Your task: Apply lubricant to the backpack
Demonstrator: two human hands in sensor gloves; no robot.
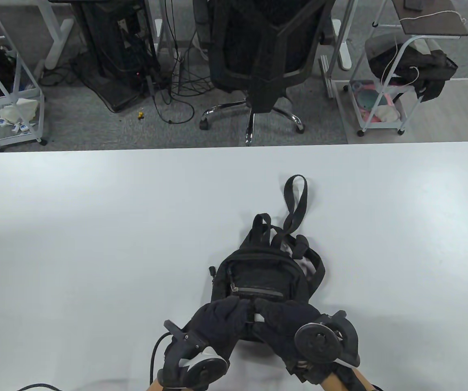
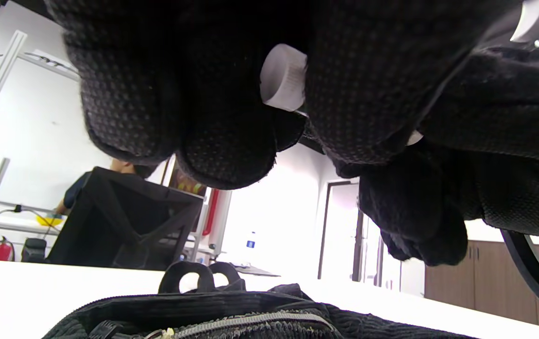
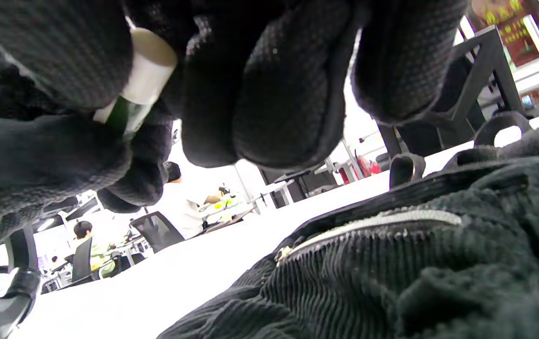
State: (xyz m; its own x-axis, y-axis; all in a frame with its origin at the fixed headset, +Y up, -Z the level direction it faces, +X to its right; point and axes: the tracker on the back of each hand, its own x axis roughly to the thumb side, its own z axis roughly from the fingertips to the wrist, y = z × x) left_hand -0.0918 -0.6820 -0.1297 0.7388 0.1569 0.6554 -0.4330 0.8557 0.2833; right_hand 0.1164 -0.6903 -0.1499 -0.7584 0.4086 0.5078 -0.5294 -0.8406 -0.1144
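Observation:
A small black backpack (image 1: 264, 273) lies flat on the white table (image 1: 95, 244), its grey front-pocket zipper (image 1: 255, 291) facing me. My left hand (image 1: 240, 311) and right hand (image 1: 268, 313) meet just above the backpack's near end. Together they grip a small lubricant tube (image 1: 258, 317). Its white ribbed cap (image 2: 283, 77) shows between the fingertips of both hands in the left wrist view. In the right wrist view the cap (image 3: 149, 70) sits on a green body (image 3: 123, 117). The zipper (image 3: 368, 223) lies closed right below the hands.
The backpack's straps and a long loop (image 1: 296, 199) trail away from me over the table. A black office chair (image 1: 266, 61) and wire carts (image 1: 389, 81) stand on the floor beyond the far table edge. A cable (image 1: 154, 358) runs from my left tracker.

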